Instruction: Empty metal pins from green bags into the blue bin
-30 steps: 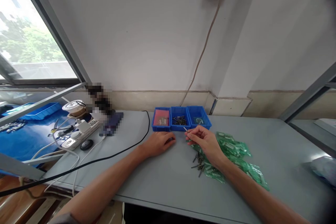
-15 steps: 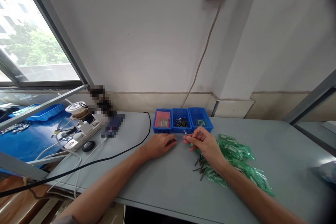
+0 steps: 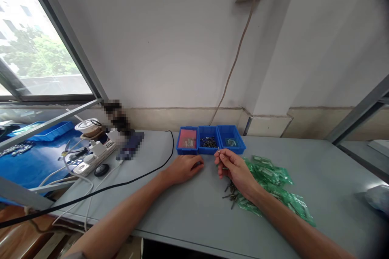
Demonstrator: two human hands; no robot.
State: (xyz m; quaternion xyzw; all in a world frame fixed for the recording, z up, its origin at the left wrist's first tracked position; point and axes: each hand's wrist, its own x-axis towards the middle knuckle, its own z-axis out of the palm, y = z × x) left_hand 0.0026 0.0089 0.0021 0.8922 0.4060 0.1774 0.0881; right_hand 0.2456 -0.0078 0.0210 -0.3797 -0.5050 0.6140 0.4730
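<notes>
Pale wall (image 3: 176, 48), beige baseboard (image 3: 161, 119), bright window (image 3: 39, 48) at left, grey table (image 3: 188, 214)

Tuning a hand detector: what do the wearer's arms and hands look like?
Left hand and right hand are ungloved, with no ring or watch visible. Forearms are bare. A dark greyish sleeve edge shows on the left arm at the bottom; no right sleeve in view.

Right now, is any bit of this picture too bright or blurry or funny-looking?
In the head view, the window looks washed out; also in the head view, blocky squares hide a patch left of the blue bins, and the right-hand corners go dark; the tiny piece in the right hand is too small to make out there.
</notes>
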